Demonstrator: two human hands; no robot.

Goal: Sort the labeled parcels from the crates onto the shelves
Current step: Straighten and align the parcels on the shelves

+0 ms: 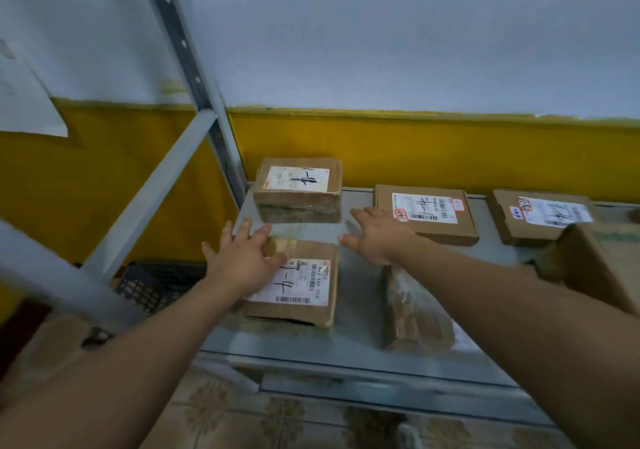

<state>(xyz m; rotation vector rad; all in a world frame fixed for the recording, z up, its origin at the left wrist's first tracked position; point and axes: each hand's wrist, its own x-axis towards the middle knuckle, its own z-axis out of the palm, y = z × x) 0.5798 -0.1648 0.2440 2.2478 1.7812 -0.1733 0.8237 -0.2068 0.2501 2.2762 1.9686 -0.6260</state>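
We count at least five brown cardboard parcels (298, 189) on the grey metal shelf (360, 310), so the sorting looks well under way. The left hand (242, 261) rests flat, fingers spread, on the near-left labelled parcel (304, 289). The right hand (377, 237) hovers open and empty, just beside a flat cardboard parcel (429, 213). We cannot see what remains in the black mesh crate (156, 282).

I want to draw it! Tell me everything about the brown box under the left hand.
The brown cardboard parcel lies flat near the front left of the grey metal shelf. Clear tape crosses its far end, and a white label with barcodes and black handwritten strokes sits on its top. Its front edge looks dented. The left hand rests on its far left corner, fingers spread.
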